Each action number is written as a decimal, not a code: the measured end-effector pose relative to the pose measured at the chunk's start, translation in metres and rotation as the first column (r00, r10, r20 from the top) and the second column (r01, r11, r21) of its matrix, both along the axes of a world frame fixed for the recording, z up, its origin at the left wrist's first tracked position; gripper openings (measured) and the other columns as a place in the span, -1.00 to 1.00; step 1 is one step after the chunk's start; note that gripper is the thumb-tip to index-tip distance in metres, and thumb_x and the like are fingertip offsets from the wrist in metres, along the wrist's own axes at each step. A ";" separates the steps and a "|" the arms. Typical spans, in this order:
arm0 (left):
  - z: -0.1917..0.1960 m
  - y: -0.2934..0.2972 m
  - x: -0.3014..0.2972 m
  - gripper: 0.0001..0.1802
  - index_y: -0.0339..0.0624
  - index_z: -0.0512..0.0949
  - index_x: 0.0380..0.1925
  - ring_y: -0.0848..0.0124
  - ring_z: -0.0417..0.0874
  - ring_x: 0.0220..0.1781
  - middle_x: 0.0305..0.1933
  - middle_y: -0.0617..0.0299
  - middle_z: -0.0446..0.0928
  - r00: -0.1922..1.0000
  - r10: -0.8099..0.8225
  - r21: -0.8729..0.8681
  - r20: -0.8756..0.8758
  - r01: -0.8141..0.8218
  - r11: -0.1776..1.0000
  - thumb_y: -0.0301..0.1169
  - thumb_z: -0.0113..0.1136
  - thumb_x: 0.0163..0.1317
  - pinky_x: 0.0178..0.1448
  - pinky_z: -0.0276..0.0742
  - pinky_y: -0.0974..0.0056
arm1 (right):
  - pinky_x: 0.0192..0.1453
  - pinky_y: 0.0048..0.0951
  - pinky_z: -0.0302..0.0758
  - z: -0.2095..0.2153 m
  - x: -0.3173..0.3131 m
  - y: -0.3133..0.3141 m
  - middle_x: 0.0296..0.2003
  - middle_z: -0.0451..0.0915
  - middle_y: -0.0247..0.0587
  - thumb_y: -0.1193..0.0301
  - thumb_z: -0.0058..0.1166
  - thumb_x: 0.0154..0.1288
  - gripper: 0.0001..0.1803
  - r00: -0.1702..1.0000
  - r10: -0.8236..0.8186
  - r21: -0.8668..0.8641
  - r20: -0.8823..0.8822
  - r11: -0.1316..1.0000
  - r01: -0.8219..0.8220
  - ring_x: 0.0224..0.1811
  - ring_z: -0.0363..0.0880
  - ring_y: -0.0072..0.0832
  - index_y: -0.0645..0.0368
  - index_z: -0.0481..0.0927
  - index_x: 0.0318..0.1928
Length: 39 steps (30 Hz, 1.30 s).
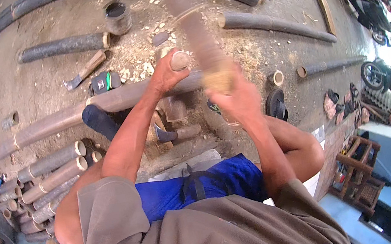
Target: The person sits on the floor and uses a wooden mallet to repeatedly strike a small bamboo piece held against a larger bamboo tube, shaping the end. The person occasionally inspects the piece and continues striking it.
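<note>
Bamboo pole (114, 100), long and brown, lies crosswise on the ground just beneath the left hand (167, 75). That hand is clenched round a wooden piece (179, 61) whose pale, round end faces up. The right hand (238, 95), blurred, grips the yellowish end of a brown jointed stick (201, 38) that points away from the body. Beyond the left hand and to its left lie a wooden-handled knife (88, 68) and a dark pot (119, 23); nearer the body than that hand is a second blade (165, 134). Cut bamboo lengths (52, 178) are stacked farther left. Just right of the right hand sits a short bamboo ring (272, 78).
</note>
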<state>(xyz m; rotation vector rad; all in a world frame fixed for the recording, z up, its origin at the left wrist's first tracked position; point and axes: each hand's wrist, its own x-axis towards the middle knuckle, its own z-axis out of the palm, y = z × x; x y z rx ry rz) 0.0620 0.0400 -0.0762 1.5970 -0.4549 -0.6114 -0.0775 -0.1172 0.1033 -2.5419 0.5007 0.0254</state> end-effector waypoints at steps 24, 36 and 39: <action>0.003 0.012 0.012 -0.66 -0.21 0.64 -0.15 0.47 0.64 -0.18 -0.22 0.32 0.66 0.945 0.265 -0.092 -0.192 -0.286 0.954 -0.22 0.46 0.20 -0.02 0.55 0.28 | -0.01 0.03 0.70 0.029 0.063 -0.013 -0.10 0.77 0.20 0.02 0.47 0.09 0.03 0.970 0.092 0.053 0.226 0.993 -0.106 -0.10 0.80 0.12 -0.02 0.31 0.54; -0.010 0.010 0.023 -0.62 -0.23 0.64 -0.11 0.48 0.56 -0.23 -0.23 0.34 0.61 0.949 0.243 -0.071 -0.203 -0.261 0.963 -0.23 0.42 0.16 -0.08 0.49 0.28 | -0.02 0.08 0.68 0.001 0.070 -0.020 -0.12 0.76 0.18 -0.02 0.43 0.11 0.03 0.969 0.198 -0.189 -0.150 0.956 -0.225 -0.11 0.78 0.17 -0.14 0.29 0.57; 0.000 0.007 0.012 -0.66 -0.20 0.64 -0.15 0.51 0.56 -0.25 -0.27 0.34 0.60 0.938 0.264 -0.098 -0.224 -0.291 0.952 -0.23 0.41 0.18 -0.12 0.47 0.31 | -0.04 0.08 0.68 0.012 0.070 -0.023 -0.12 0.76 0.19 -0.01 0.43 0.11 0.02 0.967 0.179 -0.174 -0.181 0.962 -0.211 -0.12 0.78 0.17 -0.11 0.29 0.56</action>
